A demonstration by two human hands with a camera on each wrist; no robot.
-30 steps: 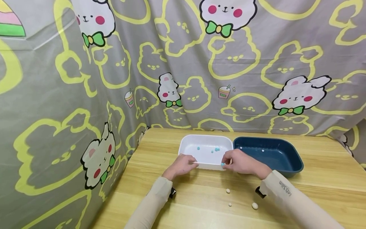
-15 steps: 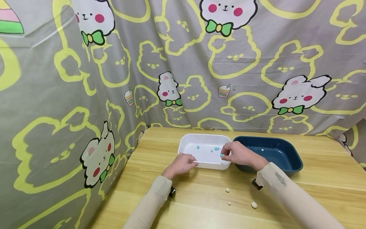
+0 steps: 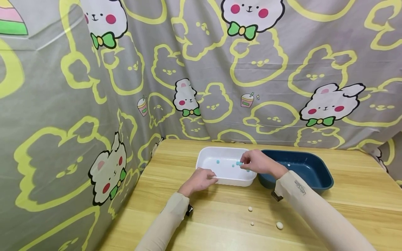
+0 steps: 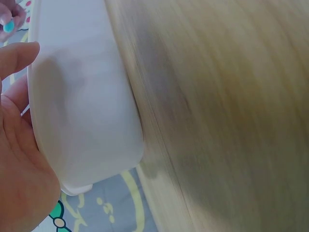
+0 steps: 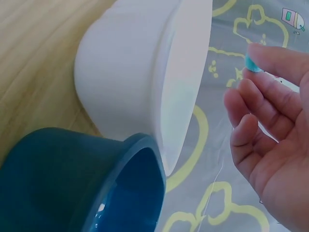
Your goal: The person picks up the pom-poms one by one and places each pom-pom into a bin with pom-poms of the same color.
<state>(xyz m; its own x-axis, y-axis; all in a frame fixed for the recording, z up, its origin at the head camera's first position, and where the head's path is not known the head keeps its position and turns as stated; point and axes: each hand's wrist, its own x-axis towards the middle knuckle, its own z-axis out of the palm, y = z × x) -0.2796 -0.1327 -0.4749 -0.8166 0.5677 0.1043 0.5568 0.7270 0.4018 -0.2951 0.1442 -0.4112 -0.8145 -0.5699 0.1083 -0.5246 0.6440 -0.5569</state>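
My left hand [image 3: 200, 179] grips the front left rim of a white plastic tub [image 4: 91, 106], its thumb showing at the edge in the left wrist view. Over the right side of that tub, my right hand [image 3: 257, 162] pinches a small turquoise piece [image 5: 251, 64] between thumb and forefinger. The other fingers of that hand are curled loosely. Several more turquoise pieces [image 3: 218, 161] lie on the tub's floor, some partly covered by the right hand in the head view.
A dark blue tub [image 3: 317, 174] stands right beside the white one, with a small white piece [image 3: 288, 165] inside. Nearer on the wooden table [image 3: 216, 223] lie three cream pebbles, the largest pebble [image 3: 279, 225] to the right. A patterned curtain [image 3: 213, 69] hangs behind and at left.
My right hand has risen from the tub's front right rim and moved inward over it, still pinching the turquoise piece. The left hand has stayed on the rim.
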